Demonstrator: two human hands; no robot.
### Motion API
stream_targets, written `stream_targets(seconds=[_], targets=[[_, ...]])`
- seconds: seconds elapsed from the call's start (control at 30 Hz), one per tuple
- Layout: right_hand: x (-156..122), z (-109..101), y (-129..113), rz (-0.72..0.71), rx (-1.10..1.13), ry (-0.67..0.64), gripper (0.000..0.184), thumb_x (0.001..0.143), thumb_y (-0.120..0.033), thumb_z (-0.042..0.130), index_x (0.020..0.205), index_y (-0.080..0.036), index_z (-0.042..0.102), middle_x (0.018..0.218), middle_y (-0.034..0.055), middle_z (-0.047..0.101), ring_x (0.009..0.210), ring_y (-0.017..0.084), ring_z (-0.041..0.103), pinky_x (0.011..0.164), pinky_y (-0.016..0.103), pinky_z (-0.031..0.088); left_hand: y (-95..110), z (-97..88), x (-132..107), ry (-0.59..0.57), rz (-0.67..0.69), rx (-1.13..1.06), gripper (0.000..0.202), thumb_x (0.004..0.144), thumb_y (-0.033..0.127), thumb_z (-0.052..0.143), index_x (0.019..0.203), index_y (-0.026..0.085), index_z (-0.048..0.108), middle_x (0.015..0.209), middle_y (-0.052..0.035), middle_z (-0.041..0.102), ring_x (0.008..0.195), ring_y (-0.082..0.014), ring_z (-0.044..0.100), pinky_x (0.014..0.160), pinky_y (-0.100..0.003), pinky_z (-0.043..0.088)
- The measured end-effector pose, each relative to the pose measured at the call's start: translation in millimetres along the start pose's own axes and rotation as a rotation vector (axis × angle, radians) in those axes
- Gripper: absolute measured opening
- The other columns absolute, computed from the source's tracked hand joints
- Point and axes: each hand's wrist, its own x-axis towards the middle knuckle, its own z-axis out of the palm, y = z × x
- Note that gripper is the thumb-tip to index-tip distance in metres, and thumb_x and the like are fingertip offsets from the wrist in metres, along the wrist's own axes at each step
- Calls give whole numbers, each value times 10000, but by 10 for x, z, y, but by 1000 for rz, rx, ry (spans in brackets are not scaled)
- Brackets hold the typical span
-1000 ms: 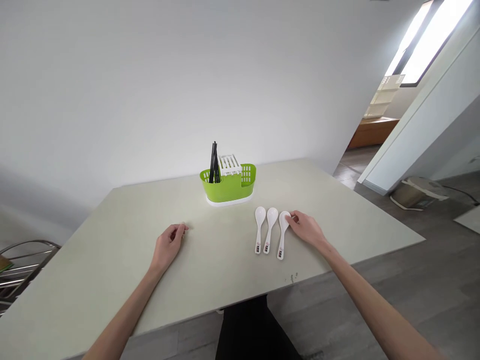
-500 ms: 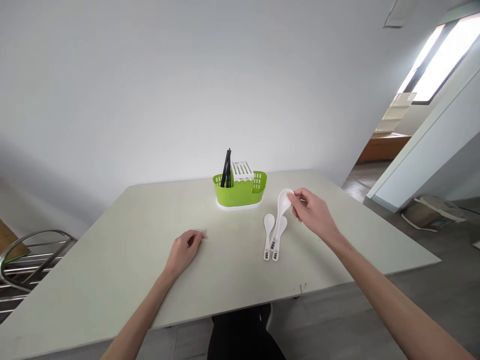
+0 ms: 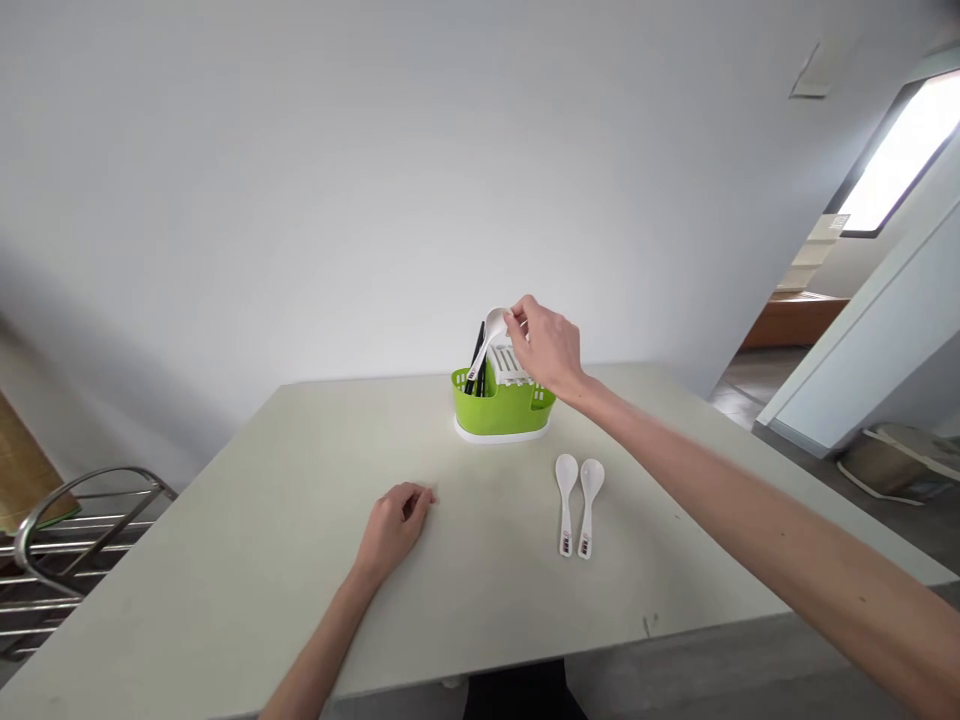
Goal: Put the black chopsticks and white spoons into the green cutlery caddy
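Note:
My right hand (image 3: 549, 342) pinches a white soup spoon (image 3: 494, 324) by its bowl. The spoon is tilted, its handle slanting down to the left, with the printed end over the left section of a green cutlery caddy (image 3: 499, 412). Black chopsticks (image 3: 481, 372) stand in that same section, partly behind the spoon handle. Two more white spoons, a left one (image 3: 566, 490) and a right one (image 3: 590, 492), lie side by side on the table, bowls away from me. My left hand (image 3: 394, 522) rests on the table to their left, fingers curled in and holding nothing.
The pale table (image 3: 315, 480) runs up to a plain wall (image 3: 375, 200) behind the caddy. A metal tube rack (image 3: 90, 540) stands beyond the table's left edge. On the right are a doorway and a round bin-like object (image 3: 892, 460) on the floor.
My right hand has carried the spoon from above the other two spoons, up and left to the caddy. My left hand stays resting on the table. The view has shifted slightly.

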Motion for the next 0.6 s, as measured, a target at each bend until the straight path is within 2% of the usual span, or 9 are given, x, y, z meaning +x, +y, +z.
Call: stream_targets(seconds=[0.13,0.3,0.6], targets=[[-44,350,-205,-130,-224,-169,283,1090,-296,332,1080,-191,594,977,100,769,751,228,666,623,310,325,-34,0,-13,3,8,1,411,979,497,448,820,227,714,764,-31,685,660,-182,550,669,-304,431],[-158,657,-369,-311,-376,-347,294,1056,-193,339,1117,-132,619,1012,170,769,898,271,686,810,362,370,-64,34,-22,-1,10,-13,381,983,460,454,821,224,705,804,-36,700,694,-183,572,684,-308,438],[-200,949,-463,-307,-394,-452,273,1006,-161,413,1156,-90,630,1049,224,754,971,307,686,870,400,359,-80,48,-21,3,34,-3,400,991,462,441,807,220,701,789,-56,694,686,-193,580,643,-310,428]])
